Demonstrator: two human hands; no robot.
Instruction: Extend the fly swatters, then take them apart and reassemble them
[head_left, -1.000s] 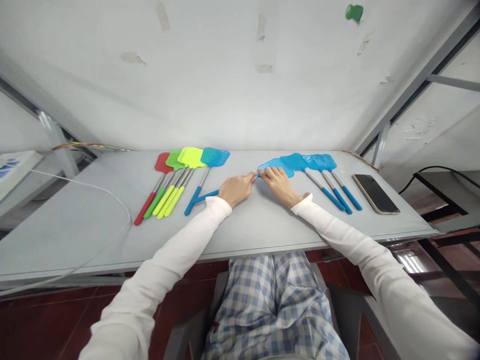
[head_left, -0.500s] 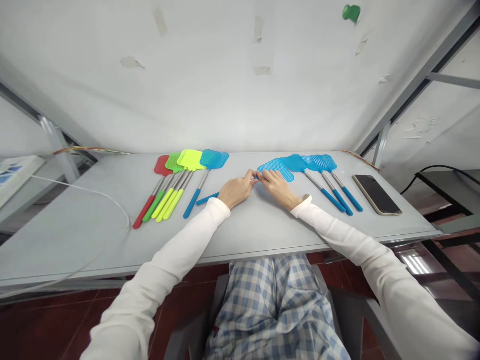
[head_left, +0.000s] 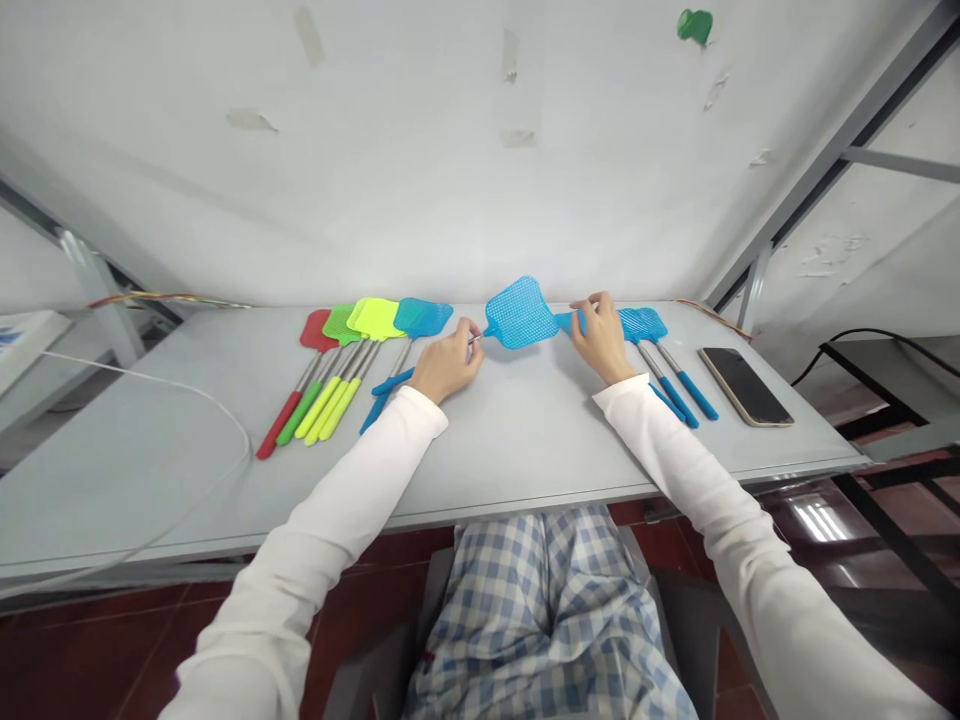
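Right grip (head_left: 602, 342) now off blue swatter (head_left: 523, 313) (left grip (head_left: 448, 362) on)

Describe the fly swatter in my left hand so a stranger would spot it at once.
On the grey table, between the red swatter and the phone, find your left hand. It grips a blue fly swatter by its metal shaft. Unlike the other blue swatters, whose handles point toward the near edge, this one is turned sideways: handle left, head right.
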